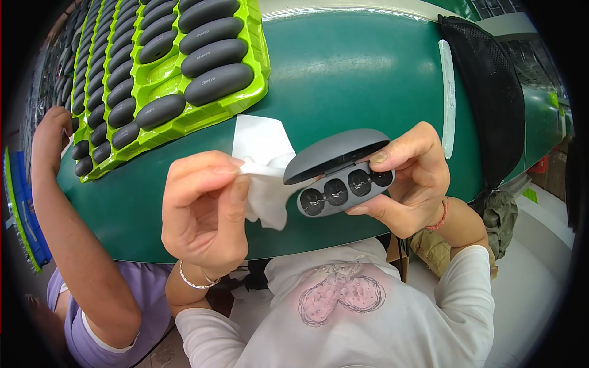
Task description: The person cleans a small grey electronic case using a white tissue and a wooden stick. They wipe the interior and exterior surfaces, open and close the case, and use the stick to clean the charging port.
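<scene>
My right hand (pixel 410 178) grips a dark grey earbud case (pixel 337 165) at its right end, thumb below and fingers by the lid. The lid stands open, and a row of several glossy black hollows faces me. My left hand (pixel 208 208) pinches a white cloth (pixel 267 196) between thumb and fingertips, just left of the case. The cloth hangs down in folds, its edge reaching close to the case; whether they touch I cannot tell. Behind it, a white piece (pixel 261 132) lies flat on the green table (pixel 350 73), near the tray.
A lime-green tray (pixel 261 80) holds rows of closed dark cases, with a few vacant slots. At left, a co-worker's arm (pixel 76 221) reaches to the tray's edge. A white strip (pixel 448 98) and a black mesh item (pixel 488 104) lie at right.
</scene>
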Demonstrator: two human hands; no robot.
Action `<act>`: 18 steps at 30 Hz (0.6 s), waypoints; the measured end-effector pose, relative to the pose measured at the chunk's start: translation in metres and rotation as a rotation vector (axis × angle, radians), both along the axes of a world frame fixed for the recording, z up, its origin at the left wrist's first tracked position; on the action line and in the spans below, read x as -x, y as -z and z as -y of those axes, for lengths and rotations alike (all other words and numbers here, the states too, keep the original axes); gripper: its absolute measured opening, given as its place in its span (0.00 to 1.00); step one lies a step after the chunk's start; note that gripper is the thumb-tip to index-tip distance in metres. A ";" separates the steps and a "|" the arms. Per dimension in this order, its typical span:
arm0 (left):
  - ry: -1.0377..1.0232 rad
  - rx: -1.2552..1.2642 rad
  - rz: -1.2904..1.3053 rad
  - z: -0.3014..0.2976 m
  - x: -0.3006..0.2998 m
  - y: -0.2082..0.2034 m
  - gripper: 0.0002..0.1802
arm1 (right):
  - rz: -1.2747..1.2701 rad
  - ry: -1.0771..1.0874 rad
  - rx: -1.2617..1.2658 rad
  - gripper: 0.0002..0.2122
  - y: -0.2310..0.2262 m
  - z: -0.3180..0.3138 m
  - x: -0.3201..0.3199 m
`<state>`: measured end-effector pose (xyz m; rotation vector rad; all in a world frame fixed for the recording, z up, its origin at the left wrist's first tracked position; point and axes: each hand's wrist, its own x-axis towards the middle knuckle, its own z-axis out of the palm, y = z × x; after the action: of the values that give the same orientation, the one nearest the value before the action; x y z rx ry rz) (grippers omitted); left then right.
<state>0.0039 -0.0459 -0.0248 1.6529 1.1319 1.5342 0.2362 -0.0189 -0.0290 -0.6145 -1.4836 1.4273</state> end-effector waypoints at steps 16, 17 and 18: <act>0.037 0.135 0.041 -0.008 0.001 0.003 0.18 | 0.131 0.017 -0.023 0.21 0.004 0.007 0.001; 0.050 0.144 0.052 -0.008 0.001 0.003 0.18 | 0.122 0.021 -0.028 0.21 0.004 0.007 0.001; 0.063 0.153 0.063 -0.008 0.001 0.004 0.18 | 0.105 0.025 -0.023 0.21 0.005 0.006 0.002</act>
<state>0.0029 -0.0381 -0.0284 1.5139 1.1243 1.4137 0.2344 -0.0254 -0.0339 -0.7002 -1.5667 1.3749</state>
